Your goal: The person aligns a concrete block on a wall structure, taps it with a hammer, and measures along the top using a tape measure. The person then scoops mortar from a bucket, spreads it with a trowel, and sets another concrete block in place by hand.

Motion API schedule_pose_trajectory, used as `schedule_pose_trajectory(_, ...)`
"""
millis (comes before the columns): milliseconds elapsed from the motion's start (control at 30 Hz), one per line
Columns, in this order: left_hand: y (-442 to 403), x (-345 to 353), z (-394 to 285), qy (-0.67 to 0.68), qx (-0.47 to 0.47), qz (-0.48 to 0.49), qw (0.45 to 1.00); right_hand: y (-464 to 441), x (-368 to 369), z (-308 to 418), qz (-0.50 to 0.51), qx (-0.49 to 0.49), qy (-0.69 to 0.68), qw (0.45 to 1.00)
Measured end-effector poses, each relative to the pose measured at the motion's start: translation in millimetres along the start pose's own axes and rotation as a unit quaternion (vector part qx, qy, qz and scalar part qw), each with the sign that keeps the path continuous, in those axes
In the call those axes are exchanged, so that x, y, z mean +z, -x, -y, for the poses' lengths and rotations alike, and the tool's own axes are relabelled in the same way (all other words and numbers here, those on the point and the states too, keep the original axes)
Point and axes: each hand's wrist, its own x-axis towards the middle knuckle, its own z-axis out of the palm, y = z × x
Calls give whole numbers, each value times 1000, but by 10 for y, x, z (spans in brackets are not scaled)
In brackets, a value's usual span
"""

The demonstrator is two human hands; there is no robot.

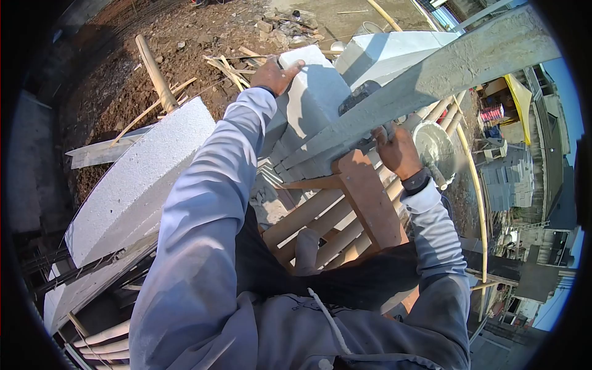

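Observation:
My left hand [275, 75] grips the upper left end of a white block [313, 92], with the thumb on its top face. The block lies beside a long grey concrete beam [431, 74] that slants up to the right. My right hand [398, 151] is closed just below the beam, its fingers curled round something small and partly hidden. Dark wet mortar [359, 95] sits between the white block and the beam. Under the right hand stands a reddish-brown board [369, 200]. A round bucket [433, 148] smeared with mortar is right of the right hand.
Another large white block [145, 176] stands at the left, and one more [385, 52] lies behind the beam. Bamboo poles [317, 216] run below me. A long bamboo pole [478, 203] rises at the right, near stacked grey blocks [509, 179].

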Motion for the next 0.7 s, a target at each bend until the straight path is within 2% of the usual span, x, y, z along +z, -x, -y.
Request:
schedule_pose_trajectory(67,32,-12,-39,6,-6,3,1000,4,10,-10,-17,-14,-10,1000)
schedule_pose_trajectory(167,26,-3,-48,14,-3,-1,1000,-23,-45,-8,-13,35,2,999)
schedule_pose_trajectory(233,-3,25,-17,4,-6,4,1000,-52,-148,118,-34,67,-68,995)
schedule_pose_trajectory(300,-5,41,0,-6,-12,2,1000,-68,-198,226,-59,45,-99,992)
schedule_pose_trajectory(367,-8,20,-14,-1,-10,1,1000,-91,-212,286,-91,-34,-88,991)
schedule_pose_trajectory(467,18,29,-21,15,-1,3,1000,-32,12,82,-10,-18,128,991)
schedule_pose_trajectory(567,79,-44,-62,2,-15,16,1000,-37,13,118,-31,-2,70,997)
schedule_pose_trajectory(600,108,-81,-113,-3,-28,33,999,-42,52,93,-63,-26,48,996)
schedule_pose_trajectory(700,128,-101,-150,10,-40,44,998,-45,5,100,-53,-42,6,998)
